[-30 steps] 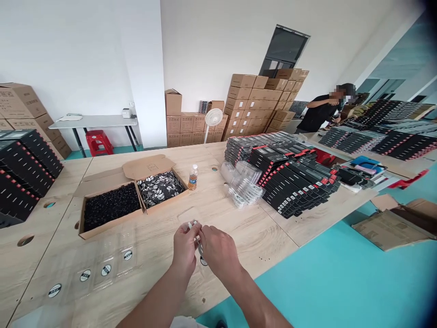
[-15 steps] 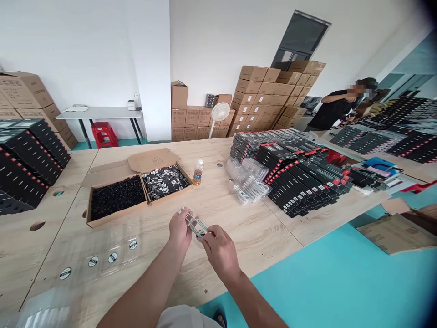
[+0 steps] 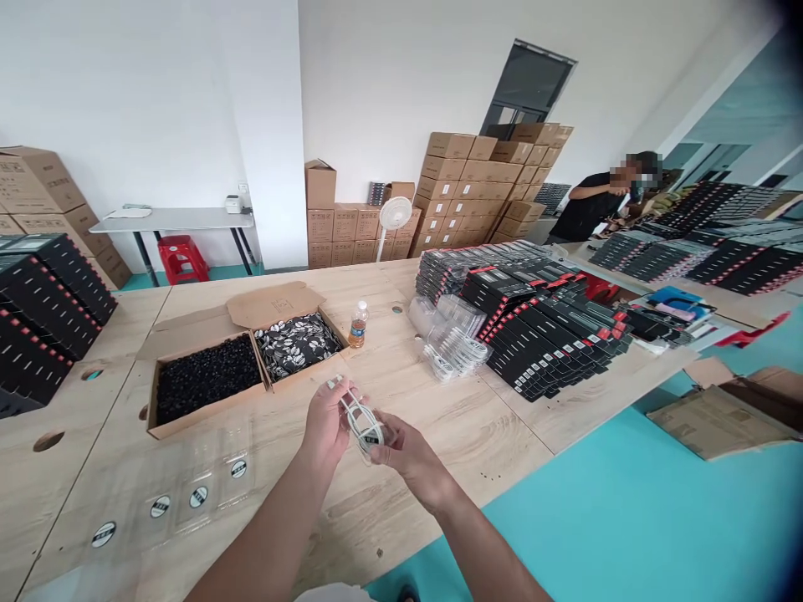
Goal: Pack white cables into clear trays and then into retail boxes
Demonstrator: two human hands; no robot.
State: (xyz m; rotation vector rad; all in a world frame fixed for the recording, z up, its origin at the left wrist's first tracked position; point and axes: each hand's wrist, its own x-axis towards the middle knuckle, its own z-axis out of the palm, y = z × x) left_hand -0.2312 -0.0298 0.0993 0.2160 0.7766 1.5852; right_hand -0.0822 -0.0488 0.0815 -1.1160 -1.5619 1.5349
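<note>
A coiled white cable (image 3: 359, 415) is held between both hands above the wooden table (image 3: 432, 426). My left hand (image 3: 326, 422) is closed on the coil's far left end. On its near right end, the fingers of my right hand (image 3: 411, 460) are closed beside a small dark label (image 3: 371, 438). Clear plastic sleeves (image 3: 181, 477) with round black-and-white stickers lie left of my arms. Beyond my hands are an open carton of small black pieces (image 3: 210, 376) and one of black-and-white printed packets (image 3: 298, 341).
A drink bottle (image 3: 358, 324) stands beside the cartons. Bagged white cables (image 3: 452, 351) lie before stacked black boxes (image 3: 545, 334) on the right. More black boxes (image 3: 38, 326) stand at left. Another person (image 3: 583, 209) works at the far right, near a floor carton (image 3: 715, 414).
The coiled cable has turned so its loop and dark label face me more. My right hand's fingers have shifted on it. The view has moved slightly to the right.
</note>
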